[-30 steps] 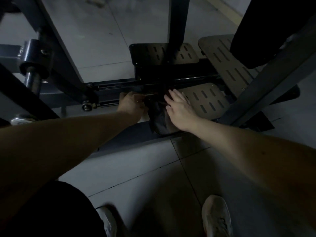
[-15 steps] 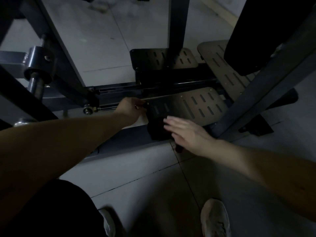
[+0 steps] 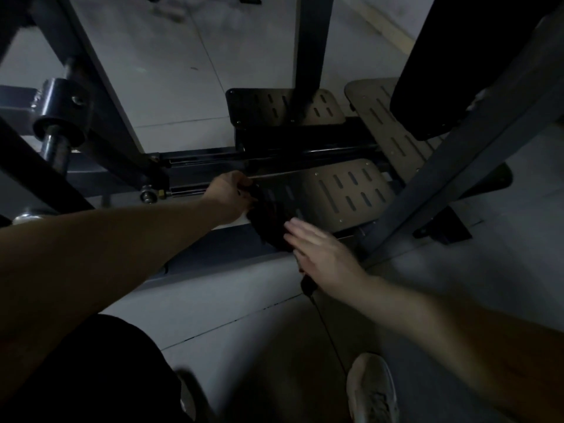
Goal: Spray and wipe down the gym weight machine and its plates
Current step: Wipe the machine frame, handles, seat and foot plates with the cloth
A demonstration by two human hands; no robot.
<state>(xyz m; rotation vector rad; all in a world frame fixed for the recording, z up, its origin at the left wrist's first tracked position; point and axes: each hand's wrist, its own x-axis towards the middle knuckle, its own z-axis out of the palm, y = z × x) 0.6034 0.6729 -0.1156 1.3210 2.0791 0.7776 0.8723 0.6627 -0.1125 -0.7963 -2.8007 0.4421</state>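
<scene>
The dim grey weight machine has a slotted near foot plate (image 3: 345, 190) low on its frame. A dark cloth (image 3: 268, 218) hangs over that plate's left end and front edge. My left hand (image 3: 229, 196) grips the cloth's top left corner against the plate. My right hand (image 3: 323, 254), fingers straight and blurred, is at the cloth's lower right edge, in front of the plate. A small dark object with a thin cord (image 3: 308, 285) shows under my right palm; I cannot tell whether it is held.
Two more slotted plates (image 3: 274, 108) (image 3: 384, 123) lie behind. A vertical post (image 3: 311, 41) and a diagonal beam (image 3: 457, 166) cross the view, with a black pad (image 3: 457, 56) at top right. A weight peg (image 3: 58, 117) juts out at left. My shoe (image 3: 372, 389) stands on the tiled floor.
My right hand has come off the cloth on the plate and drawn back toward me, to the cloth's lower edge. My left hand has kept its grip in place.
</scene>
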